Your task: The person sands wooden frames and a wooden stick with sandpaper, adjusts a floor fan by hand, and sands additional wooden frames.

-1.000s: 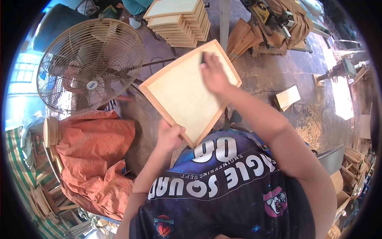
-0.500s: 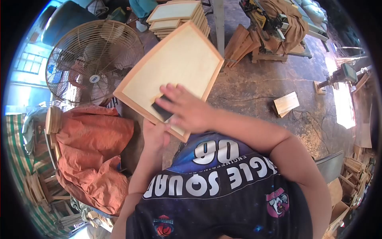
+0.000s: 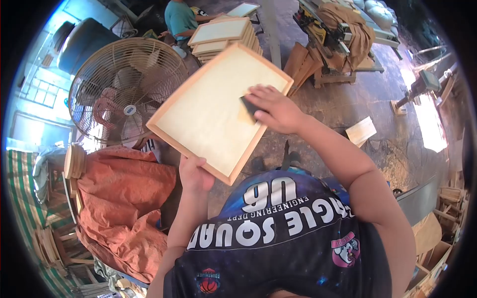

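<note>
Shirt (image 3: 293, 256), black with blue galaxy print; large white numerals (image 3: 271, 192) near its lower edge; white lettering (image 3: 271, 228), partly legible as "AGLE SQUAD"; smaller "ENGINEERING DEPT" line (image 3: 274, 207) between; orange basketball emblem (image 3: 208, 281), upper left corner; pink-and-white badge (image 3: 346, 252), upper right corner; left hand (image 3: 195, 173) and right hand (image 3: 279, 110), bare.

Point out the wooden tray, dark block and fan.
Wooden tray (image 3: 211, 111): head view, bare middle of its pale panel.
Dark block (image 3: 249, 107): head view, its exposed dark face.
Fan (image 3: 129, 94): head view, middle of its front grille.
</note>
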`<state>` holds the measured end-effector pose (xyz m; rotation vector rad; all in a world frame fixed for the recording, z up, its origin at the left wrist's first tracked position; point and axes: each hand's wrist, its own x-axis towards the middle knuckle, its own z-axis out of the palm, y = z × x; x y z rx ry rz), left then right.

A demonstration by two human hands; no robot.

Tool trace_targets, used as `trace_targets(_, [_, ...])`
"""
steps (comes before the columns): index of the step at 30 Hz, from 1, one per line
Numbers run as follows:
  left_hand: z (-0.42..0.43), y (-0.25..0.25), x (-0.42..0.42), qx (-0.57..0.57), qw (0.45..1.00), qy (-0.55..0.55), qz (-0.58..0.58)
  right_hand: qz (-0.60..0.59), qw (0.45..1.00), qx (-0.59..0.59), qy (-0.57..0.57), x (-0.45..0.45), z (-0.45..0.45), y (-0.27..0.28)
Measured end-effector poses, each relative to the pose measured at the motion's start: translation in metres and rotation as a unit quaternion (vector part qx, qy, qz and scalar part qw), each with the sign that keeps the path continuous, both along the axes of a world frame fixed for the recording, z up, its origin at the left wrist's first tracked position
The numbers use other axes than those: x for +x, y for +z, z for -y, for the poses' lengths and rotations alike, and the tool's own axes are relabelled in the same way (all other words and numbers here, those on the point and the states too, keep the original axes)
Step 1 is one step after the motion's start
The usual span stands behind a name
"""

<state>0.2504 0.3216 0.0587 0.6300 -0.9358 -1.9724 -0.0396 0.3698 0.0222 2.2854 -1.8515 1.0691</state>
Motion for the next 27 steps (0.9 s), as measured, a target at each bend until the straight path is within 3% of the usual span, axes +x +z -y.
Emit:
trace_targets(2, [0.003,-0.009,0.01,0.048,0.998,0.023,-0.015,-0.012,0.997,0.04,0.06,0.015,-0.006,-0.009])
trace_targets(6, [-0.002,-0.029,0.024,0.08,0.996,0.005,-0.045,0.02,0.939,0.069,0.336,0.079,-0.026,0.011])
trace_targets(10, [-0.012,-0.025,0.033,0.101,0.994,-0.006,-0.028,0.034,0.972,0.166,0.163,0.022,0.018,-0.014])
trace_targets(13, [-0.01,-0.014,0.027,0.1,0.995,-0.015,-0.006,0.01,0.977,0.101,0.187,0.044,0.016,-0.013])
trace_targets(14, [-0.008,-0.014,0.024,0.093,0.996,-0.013,0.007,0.026,0.965,0.056,0.255,0.07,0.009,-0.007])
trace_targets(17, [0.0,-0.015,0.018,0.065,0.997,-0.028,0.003,0.042,0.94,0.087,0.326,0.081,0.002,0.019])
trace_targets(19, [0.001,-0.015,0.023,0.056,0.998,-0.034,-0.015,0.008,0.959,0.106,0.262,0.026,0.012,-0.008])
trace_targets(20, [0.001,-0.016,0.029,0.06,0.998,-0.03,-0.014,0.039,0.963,0.176,0.202,-0.008,0.009,-0.02])
trace_targets(22, [0.0,-0.023,0.038,0.074,0.997,-0.021,-0.015,0.069,0.971,0.205,0.099,-0.049,-0.001,-0.04])
trace_targets(24, [0.003,-0.034,0.031,0.075,0.997,-0.012,-0.01,0.002,0.98,0.14,0.142,-0.019,0.001,-0.047])
trace_targets(25, [0.003,-0.038,0.029,0.082,0.997,-0.01,-0.005,0.053,0.959,0.137,0.241,0.019,-0.003,-0.015])
trace_targets(27, [0.005,-0.042,0.021,0.084,0.996,0.002,0.004,0.005,0.95,0.062,0.304,0.072,-0.013,-0.002])
